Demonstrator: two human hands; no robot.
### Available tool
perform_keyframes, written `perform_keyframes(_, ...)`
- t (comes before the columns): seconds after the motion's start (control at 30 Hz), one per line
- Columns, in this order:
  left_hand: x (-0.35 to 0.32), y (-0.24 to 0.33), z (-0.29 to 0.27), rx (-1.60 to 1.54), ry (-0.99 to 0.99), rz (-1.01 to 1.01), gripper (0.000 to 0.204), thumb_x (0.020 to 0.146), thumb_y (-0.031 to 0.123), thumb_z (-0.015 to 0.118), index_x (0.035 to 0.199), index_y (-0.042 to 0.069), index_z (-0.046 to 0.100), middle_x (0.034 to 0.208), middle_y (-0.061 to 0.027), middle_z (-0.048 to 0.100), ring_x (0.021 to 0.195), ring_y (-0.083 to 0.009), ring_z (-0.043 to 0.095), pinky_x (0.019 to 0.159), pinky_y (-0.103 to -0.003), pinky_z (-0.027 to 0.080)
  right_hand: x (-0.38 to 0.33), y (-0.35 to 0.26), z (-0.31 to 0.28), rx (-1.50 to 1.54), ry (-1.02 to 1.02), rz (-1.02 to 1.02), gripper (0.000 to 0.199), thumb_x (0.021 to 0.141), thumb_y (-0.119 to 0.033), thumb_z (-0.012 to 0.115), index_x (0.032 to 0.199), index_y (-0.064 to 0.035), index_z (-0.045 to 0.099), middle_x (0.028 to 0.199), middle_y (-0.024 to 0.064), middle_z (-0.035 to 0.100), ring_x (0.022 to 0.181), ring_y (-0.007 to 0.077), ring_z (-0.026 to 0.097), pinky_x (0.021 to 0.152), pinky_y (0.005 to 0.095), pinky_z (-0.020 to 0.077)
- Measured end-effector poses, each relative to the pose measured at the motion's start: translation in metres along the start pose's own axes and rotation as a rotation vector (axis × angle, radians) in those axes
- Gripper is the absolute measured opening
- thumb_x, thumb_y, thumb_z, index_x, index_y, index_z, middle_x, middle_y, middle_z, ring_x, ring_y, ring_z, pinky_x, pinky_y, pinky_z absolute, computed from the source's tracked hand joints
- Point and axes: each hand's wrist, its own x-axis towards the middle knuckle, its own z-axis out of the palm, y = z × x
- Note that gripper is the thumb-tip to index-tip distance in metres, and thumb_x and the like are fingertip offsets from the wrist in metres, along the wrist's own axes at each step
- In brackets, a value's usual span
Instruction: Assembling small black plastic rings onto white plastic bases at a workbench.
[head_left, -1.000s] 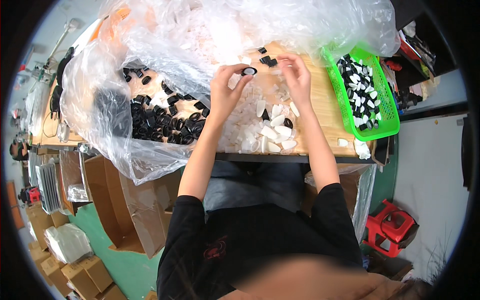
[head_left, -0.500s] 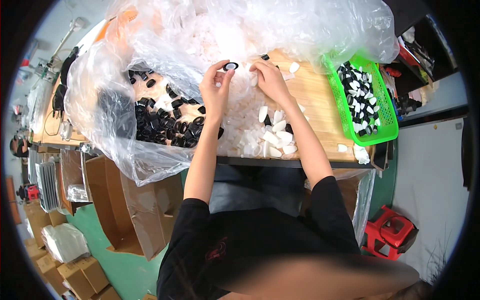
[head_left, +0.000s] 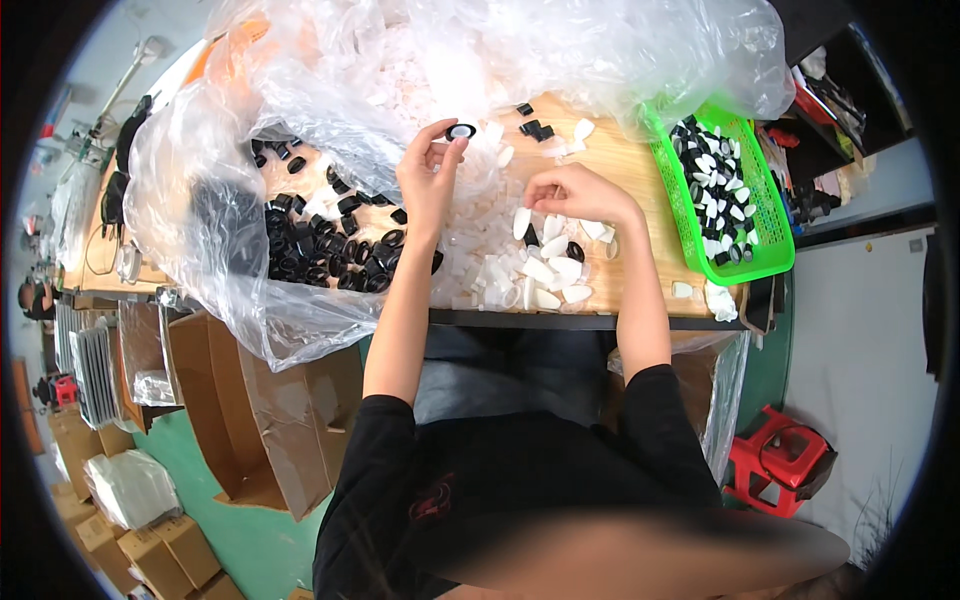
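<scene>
Up over the table, my left hand [head_left: 428,172] pinches a black ring-shaped cap [head_left: 460,132] with a pale centre between thumb and fingertips. My right hand [head_left: 578,192] is lower and to the right, its fingers curled down. Its fingertips meet the upper end of a white oval piece [head_left: 522,222]; whether they grip anything is hidden. Under and beside this hand lies a heap of white oval pieces [head_left: 538,270], mixed with translucent bits. Left of my left forearm, many black ring caps [head_left: 330,250] lie loose on a clear plastic bag [head_left: 200,290].
A green basket [head_left: 700,250] with black and white pieces stands at the table's right. Several black pieces [head_left: 536,130] lie beyond my right hand. Clear plastic sheeting [head_left: 600,50] covers the far side. Below are an open cardboard box [head_left: 290,420] and a red stool [head_left: 780,460].
My right hand has moved from beside my left hand back toward me, down to the white pieces. More black pieces show beyond it. My left hand keeps the black ring-shaped cap in nearly the same place.
</scene>
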Motion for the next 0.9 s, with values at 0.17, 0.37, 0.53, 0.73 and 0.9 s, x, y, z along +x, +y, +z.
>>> perform_keyframes(0.17, -0.002, 0.002, 0.002, 0.000, -0.025, 0.000, 0.028, 0.087, 0.002, 0.069, 0.114, -0.002, 0.064, 0.096, -0.0077, 0.066, 0.071, -0.0073, 0.062, 0.066, -0.020, 0.049, 0.013, -0.014, 0.022, 0.010, -0.159, -0.152, 0.013, 0.088, -0.008, 0.063, 0.099, -0.0034, 0.067, 0.092, 0.0042, 0.069, 0.081, 0.0110, 0.064, 0.074, 0.0274, 0.0506)
perform_keyframes(0.37, -0.002, 0.000, 0.004, -0.011, -0.036, -0.002, 0.027, 0.086, 0.003, 0.069, 0.113, -0.003, 0.064, 0.089, -0.0074, 0.068, 0.071, -0.0072, 0.062, 0.066, -0.021, 0.049, 0.010, -0.040, 0.048, 0.227, -0.767, -0.137, 0.020, 0.093, -0.011, 0.059, 0.111, -0.0027, 0.063, 0.098, 0.0068, 0.069, 0.086, 0.0147, 0.069, 0.075, 0.0285, 0.0551)
perform_keyframes(0.53, -0.003, 0.000, 0.006, 0.039, -0.029, -0.003, 0.026, 0.086, 0.004, 0.070, 0.110, -0.003, 0.065, 0.085, -0.0071, 0.069, 0.069, -0.0073, 0.061, 0.064, -0.021, 0.048, 0.017, -0.019, 0.042, 0.238, -0.554, 0.017, 0.021, 0.094, -0.009, 0.053, 0.110, 0.0001, 0.063, 0.098, 0.0095, 0.069, 0.084, 0.0166, 0.069, 0.073, 0.0279, 0.0570)
perform_keyframes(0.73, -0.004, 0.005, 0.004, 0.016, -0.054, -0.053, 0.026, 0.088, 0.004, 0.069, 0.113, -0.001, 0.065, 0.090, -0.0028, 0.063, 0.072, -0.0058, 0.059, 0.065, -0.019, 0.047, 0.013, -0.007, 0.014, 0.207, 0.087, -0.094, 0.015, 0.091, -0.005, 0.053, 0.100, -0.0017, 0.065, 0.091, 0.0055, 0.068, 0.076, 0.0136, 0.064, 0.068, 0.0282, 0.0519)
perform_keyframes(0.9, -0.004, 0.001, 0.002, 0.001, -0.066, -0.055, 0.027, 0.088, 0.003, 0.068, 0.114, -0.003, 0.064, 0.091, -0.0051, 0.064, 0.070, -0.0071, 0.062, 0.065, -0.020, 0.049, 0.011, -0.002, 0.022, -0.216, -0.095, -0.159, 0.012, 0.077, -0.002, 0.062, 0.088, -0.0030, 0.066, 0.086, 0.0063, 0.066, 0.074, 0.0201, 0.064, 0.070, 0.0331, 0.0507)
